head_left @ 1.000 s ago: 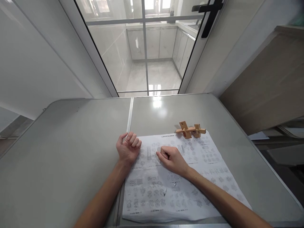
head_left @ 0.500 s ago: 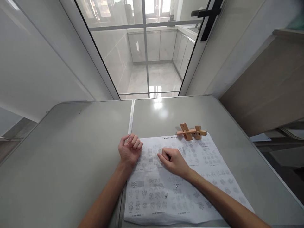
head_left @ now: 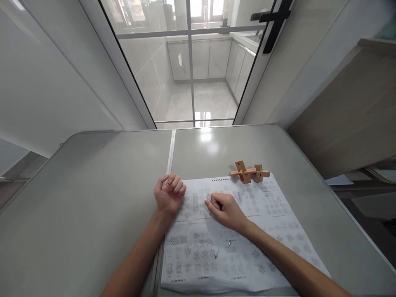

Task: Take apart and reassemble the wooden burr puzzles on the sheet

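My left hand [head_left: 169, 194] rests palm up at the left edge of a large printed sheet [head_left: 210, 235], its fingers curled in loosely with nothing visible in them. On the sheet lies my right hand [head_left: 225, 209], closed in a loose fist; the inside of the fist is mostly hidden, and nothing shows in it. Beyond the right hand, at the sheet's far edge, sits a wooden puzzle assembly [head_left: 250, 172] of interlocked pieces, some bearing printed numbers. Neither hand touches it. Rows of small diagrams cover the paper.
A grey folding table [head_left: 93, 214] with a metal seam [head_left: 170, 152] down its middle carries everything. Past its far edge stands a glass door with a black handle [head_left: 270, 17]. A brown panel [head_left: 346, 95] rises on the right.
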A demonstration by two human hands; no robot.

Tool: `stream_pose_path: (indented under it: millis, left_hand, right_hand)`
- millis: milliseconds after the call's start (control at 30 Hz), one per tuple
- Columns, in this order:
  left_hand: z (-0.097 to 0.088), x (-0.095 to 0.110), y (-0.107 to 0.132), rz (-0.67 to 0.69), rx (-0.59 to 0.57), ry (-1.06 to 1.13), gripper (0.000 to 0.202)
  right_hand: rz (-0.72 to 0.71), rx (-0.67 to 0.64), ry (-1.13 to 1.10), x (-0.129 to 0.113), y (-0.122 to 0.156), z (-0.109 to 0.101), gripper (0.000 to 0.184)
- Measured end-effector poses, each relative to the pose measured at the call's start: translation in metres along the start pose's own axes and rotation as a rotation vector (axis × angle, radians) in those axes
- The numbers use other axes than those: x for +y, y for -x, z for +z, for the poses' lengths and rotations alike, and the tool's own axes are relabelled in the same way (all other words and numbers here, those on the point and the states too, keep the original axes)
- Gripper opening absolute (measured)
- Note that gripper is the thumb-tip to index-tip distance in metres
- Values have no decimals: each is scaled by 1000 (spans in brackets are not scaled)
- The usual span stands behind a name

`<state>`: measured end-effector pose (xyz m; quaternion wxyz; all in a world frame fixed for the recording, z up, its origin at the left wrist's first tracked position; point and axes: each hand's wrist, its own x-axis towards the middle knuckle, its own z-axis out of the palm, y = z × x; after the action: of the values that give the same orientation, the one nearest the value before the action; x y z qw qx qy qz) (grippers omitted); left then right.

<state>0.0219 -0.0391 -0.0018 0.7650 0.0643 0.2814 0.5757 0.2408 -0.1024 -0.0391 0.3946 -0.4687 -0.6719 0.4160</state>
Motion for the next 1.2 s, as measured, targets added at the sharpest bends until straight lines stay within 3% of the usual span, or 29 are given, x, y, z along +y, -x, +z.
stream_pose_path:
  millis: [400,933,1100,1200]
  left_hand:
    - [1,-1,0,11,9,-24,38]
    - [3,-3,-2,75,103,-100,62]
    - [5,-4,-2,76,114,-127,63]
    - [5,-4,-2,69,113,-145,63]
  right_hand:
    - [-12,-3,5,-6,-1,-2,46]
    - [-36,18,-63,-10,1,-3,49]
    - [21,55,-209,-6,3,-7,60]
    - [113,84,-461,0,2,-13,66]
